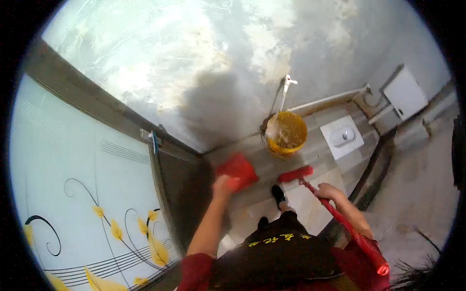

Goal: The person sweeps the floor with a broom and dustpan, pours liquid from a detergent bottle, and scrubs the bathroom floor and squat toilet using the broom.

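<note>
My left hand [223, 186] is closed on a red dustpan [245, 170], which is blurred and held out above the floor. On the other side, my right hand [330, 191] is wrapped round the red handle of a broom [348, 224]. The handle slants back past my right forearm to its end near my sleeve. At the front, the red broom head [296, 173] is just ahead of my shoe, between the dustpan and my right hand. Whether its bristles touch the floor I cannot tell.
A yellow bucket [294, 132] stands by the wall below a white tap [290, 81]. To its right lies a squat toilet [342, 137], with a white cistern [406, 93] on the wall. A frosted glass door [73, 160] with yellow leaves is at left.
</note>
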Demonstrator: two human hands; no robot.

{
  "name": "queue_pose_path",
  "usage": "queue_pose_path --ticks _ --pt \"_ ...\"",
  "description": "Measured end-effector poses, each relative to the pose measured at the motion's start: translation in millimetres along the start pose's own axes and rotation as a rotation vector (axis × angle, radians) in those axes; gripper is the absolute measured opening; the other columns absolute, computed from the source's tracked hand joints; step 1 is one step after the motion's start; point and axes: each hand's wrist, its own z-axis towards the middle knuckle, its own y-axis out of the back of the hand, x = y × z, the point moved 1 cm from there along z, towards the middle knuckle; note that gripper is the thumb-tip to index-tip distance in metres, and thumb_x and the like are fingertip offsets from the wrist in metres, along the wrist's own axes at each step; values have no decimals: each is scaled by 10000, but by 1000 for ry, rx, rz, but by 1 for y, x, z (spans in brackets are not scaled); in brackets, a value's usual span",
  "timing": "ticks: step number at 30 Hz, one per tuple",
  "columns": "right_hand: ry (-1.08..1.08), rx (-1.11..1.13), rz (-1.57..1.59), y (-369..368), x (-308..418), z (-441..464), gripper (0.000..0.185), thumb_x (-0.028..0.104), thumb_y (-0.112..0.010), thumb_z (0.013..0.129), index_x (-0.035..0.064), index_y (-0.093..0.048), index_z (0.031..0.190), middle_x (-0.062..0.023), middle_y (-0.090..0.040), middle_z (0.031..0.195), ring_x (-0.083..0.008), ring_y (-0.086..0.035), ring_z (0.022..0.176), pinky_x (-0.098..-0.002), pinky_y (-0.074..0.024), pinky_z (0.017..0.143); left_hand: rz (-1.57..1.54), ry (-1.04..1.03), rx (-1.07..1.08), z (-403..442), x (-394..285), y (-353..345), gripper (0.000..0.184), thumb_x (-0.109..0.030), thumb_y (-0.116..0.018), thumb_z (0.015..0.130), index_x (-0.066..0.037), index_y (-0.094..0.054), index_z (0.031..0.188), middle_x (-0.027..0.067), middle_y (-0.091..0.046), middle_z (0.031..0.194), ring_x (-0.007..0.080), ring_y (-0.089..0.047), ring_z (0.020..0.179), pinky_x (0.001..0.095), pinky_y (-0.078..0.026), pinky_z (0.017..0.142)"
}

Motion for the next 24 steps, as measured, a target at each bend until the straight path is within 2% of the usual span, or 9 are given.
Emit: queue_pose_path --ticks 2,5,8,10,12,15,17,20,24 --pt "362 -156 -1128 8 41 35 355 226 -550 788 -73 -506 975 -258 -602 799 -339 -623 736 -423 -510 643 -207 189 30 0 -2 0 282 -192 -726 747 -43 -512 640 67 -534 643 169 -509 596 315 -411 529" --pt "605 -247 -1028 21 129 43 465 211 -546 774 -109 -446 1097 -279 -583 887 -386 -578 887 -444 -462 779 17 395 138 -2 16 -10 235 -245 -704 728 -34 -600 733 83 -597 757 193 -570 710 338 -457 620" --pt "822 -370 -810 38 188 82 631 193 -564 772 -118 -305 1256 -319 -475 1135 -416 -448 1108 -432 -386 919 -45 535 126 28 -21 4 237 -172 -715 750 -35 -538 675 73 -543 670 174 -522 612 312 -423 548" --pt "914 -598 -591 53 229 120 703 180 -592 763 -109 -247 1302 -330 -343 1275 -422 -312 1225 -421 -288 1017 -119 538 0 19 0 -7 208 -148 -697 758 -35 -540 681 71 -543 672 177 -522 615 319 -426 563" --pt "851 -872 -426 89 289 150 744 194 -615 755 -98 -228 1319 -300 -275 1346 -407 -235 1275 -420 -202 1065 -113 536 -36 19 10 -9 170 -112 -675 763 -33 -544 691 71 -546 673 181 -523 614 316 -427 562" --pt "974 -999 -419 128 332 195 704 214 -630 749 -75 -298 1298 -292 -382 1281 -395 -347 1220 -411 -290 1018 -138 605 -111 28 -11 -13 161 -107 -665 768 -34 -549 684 62 -545 668 163 -517 614 309 -425 563" --pt "858 -652 -159 140 353 205 623 249 -644 751 -54 -403 1240 -275 -489 1185 -377 -460 1133 -406 -376 944 -54 674 -106 26 -10 -17 170 -114 -668 768 -34 -549 677 62 -546 668 155 -515 615 305 -424 564" --pt "844 -707 -312 135 359 202 599 173 -624 762 -66 -394 1261 -229 -506 1209 -331 -497 1116 -350 -390 941 -64 685 -138 25 -8 -20 188 -134 -675 767 -33 -550 670 58 -550 671 143 -509 611 307 -424 571" --pt "776 -728 -178 140 347 225 589 169 -628 749 -53 -419 1253 -235 -515 1196 -311 -507 1107 -348 -394 928 -46 612 -185 15 6 -24 189 -133 -688 759 -32 -553 672 50 -557 674 131 -501 588 292 -423 556"
